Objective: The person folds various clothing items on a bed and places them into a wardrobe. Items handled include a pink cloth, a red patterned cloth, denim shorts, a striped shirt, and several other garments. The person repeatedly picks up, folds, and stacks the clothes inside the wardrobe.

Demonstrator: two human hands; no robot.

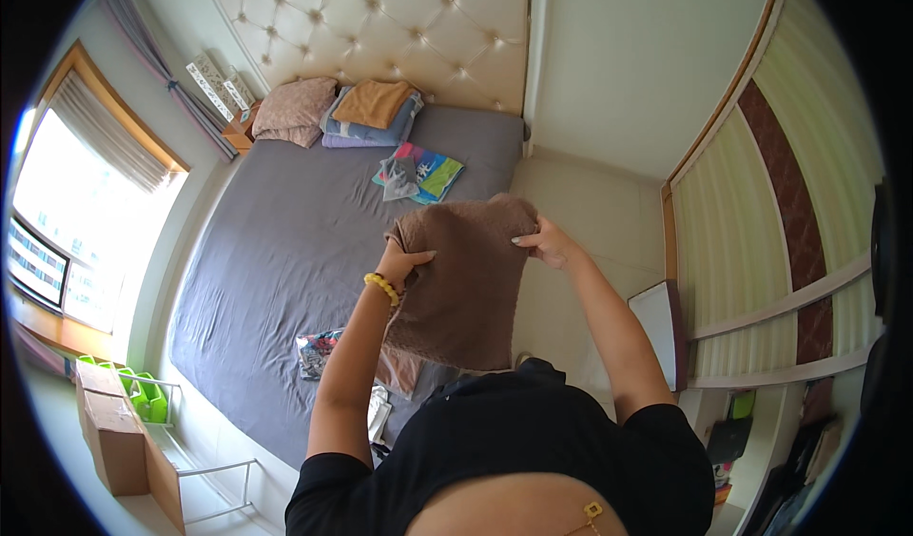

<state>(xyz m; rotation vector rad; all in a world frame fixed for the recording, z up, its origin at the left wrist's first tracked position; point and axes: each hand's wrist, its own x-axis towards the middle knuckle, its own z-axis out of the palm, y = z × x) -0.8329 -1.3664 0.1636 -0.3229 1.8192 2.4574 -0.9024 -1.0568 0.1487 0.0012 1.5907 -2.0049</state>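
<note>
I hold a brown towel [463,279] up in front of me over the edge of a bed with a grey sheet [276,251]. My left hand [404,260], with a yellow bead bracelet at the wrist, grips the towel's upper left corner. My right hand [547,243] grips its upper right corner. The towel hangs down folded, its lower end near my chest.
On the bed lie a pink-brown pillow [297,108], a stack of folded blue and orange cloths [374,113], a colourful cloth [423,173] and another patterned item [319,350]. A cardboard box [119,431] and a wire rack [204,460] stand lower left; a wardrobe [780,213] stands right.
</note>
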